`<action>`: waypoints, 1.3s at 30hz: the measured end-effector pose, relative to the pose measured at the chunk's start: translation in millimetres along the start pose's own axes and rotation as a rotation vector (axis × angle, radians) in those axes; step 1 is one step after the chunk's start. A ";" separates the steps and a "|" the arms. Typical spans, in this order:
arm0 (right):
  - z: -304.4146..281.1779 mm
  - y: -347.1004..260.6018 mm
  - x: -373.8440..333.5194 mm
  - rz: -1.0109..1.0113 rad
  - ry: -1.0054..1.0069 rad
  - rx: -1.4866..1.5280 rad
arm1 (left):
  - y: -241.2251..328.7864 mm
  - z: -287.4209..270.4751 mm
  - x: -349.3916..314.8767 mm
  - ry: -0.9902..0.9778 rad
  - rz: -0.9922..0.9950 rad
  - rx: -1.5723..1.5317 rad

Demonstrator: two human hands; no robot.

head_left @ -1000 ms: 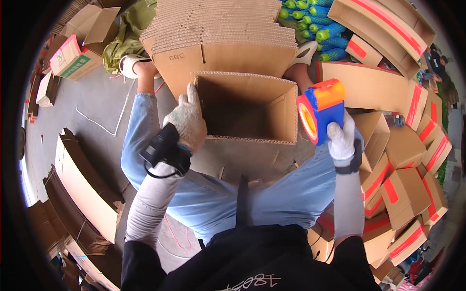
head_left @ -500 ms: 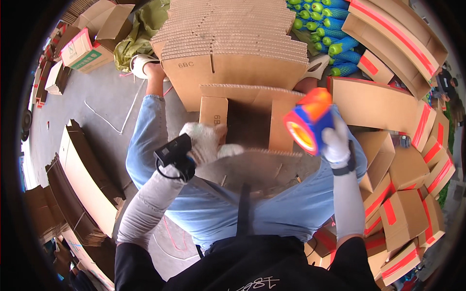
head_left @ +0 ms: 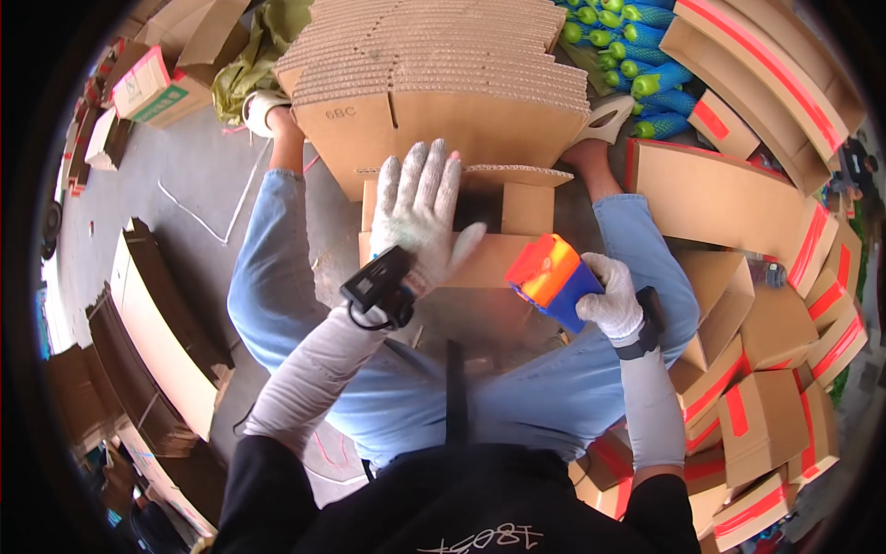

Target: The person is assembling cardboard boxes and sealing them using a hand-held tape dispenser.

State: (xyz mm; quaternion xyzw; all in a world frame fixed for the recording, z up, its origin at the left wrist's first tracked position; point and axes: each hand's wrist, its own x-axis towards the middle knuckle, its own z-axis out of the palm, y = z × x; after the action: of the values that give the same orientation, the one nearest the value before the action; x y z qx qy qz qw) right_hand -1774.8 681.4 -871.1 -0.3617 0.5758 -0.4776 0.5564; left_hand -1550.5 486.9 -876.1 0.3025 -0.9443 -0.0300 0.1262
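My left hand [head_left: 420, 217], in a pale knit glove, lies flat over the left side of a cardboard box [head_left: 494, 254], its fingers stretched upward and the thumb apart. The box stands between my knees, with a dark opening partly visible on top; the hand hides its left part. My right hand [head_left: 611, 300], also gloved, is closed around a blue and orange tape dispenser [head_left: 558, 277]. The dispenser is held just right of the box's near side, its orange part turned to the left.
A thick stack of flattened cartons [head_left: 443, 83] stands beyond the box. Taped boxes [head_left: 766, 415] are heaped at the right, and green-and-blue netted items [head_left: 646, 69] lie at the far right. Folded cardboard sheets [head_left: 171, 323] rest on the floor at the left.
My left hand has moved up and right, spreading flat over the box. My right hand has lowered and turned the tape dispenser, bringing it leftward. More of the box's near side now shows.
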 end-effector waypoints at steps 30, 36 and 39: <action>41.1 -69.5 111.7 0.141 -0.242 -0.408 | 43.7 18.6 -52.0 0.312 -0.745 -2.049; 72.9 -86.9 108.9 0.229 -0.223 -0.584 | 17.7 -3.9 -32.7 0.626 -1.271 -2.186; 86.6 -98.1 117.8 0.159 -0.294 -0.725 | -54.7 11.2 -64.9 0.877 -1.160 -2.049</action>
State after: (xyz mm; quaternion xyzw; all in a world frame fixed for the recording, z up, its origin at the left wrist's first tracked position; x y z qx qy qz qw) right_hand -1714.7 529.3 -805.9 -0.5535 0.6475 -0.1419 0.5042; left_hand -1471.6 479.7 -908.5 0.4201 -0.0941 -0.6966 0.5740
